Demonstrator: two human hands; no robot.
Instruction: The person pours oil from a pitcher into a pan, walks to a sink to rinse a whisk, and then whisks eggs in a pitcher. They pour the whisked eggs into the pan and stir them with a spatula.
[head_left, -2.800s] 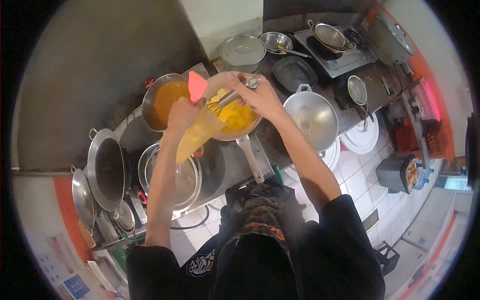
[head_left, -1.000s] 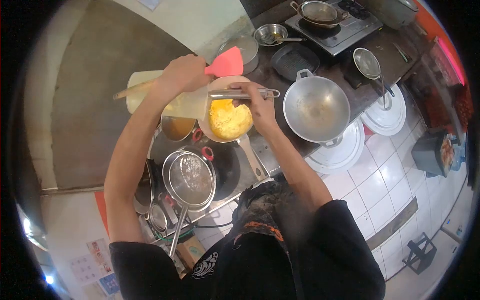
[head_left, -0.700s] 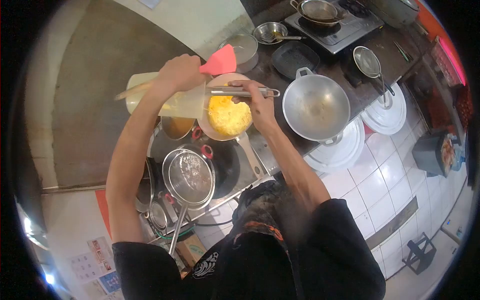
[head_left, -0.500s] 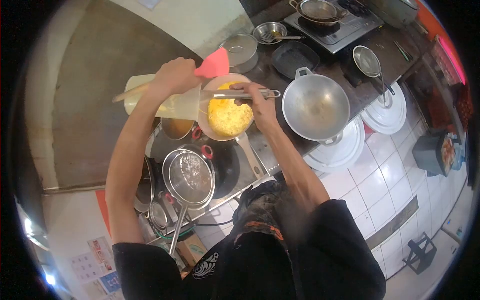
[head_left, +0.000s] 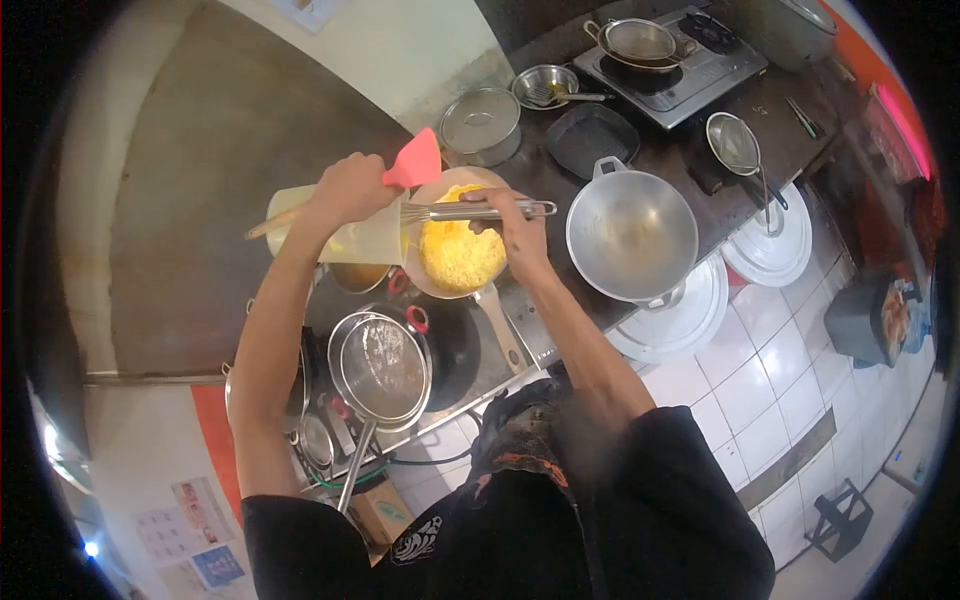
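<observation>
My left hand [head_left: 350, 190] is closed around a spatula [head_left: 414, 161] with a pink head and a wooden handle. The same hand is at the top of a pale plastic jug [head_left: 372, 242], which lies tipped with its mouth over the pan; how the fingers hold the jug is hidden. My right hand [head_left: 513, 232] grips a metal whisk [head_left: 528, 208] by its handle, its wires reaching into the jug's mouth. Below them, yellow egg [head_left: 462, 256] sits in a light-coloured frying pan [head_left: 498, 325].
Right of the pan stands a large grey wok [head_left: 630, 235]. A strainer [head_left: 380, 368] rests over a pot in front. Behind are a lidded pot [head_left: 480, 125], a black square pan [head_left: 592, 140], a steel bowl [head_left: 545, 85] and a gas stove [head_left: 690, 80].
The camera view has shifted slightly, so the scene sits lower. The jug and spatula have moved slightly relative to the pan, and both hands keep their grips.
</observation>
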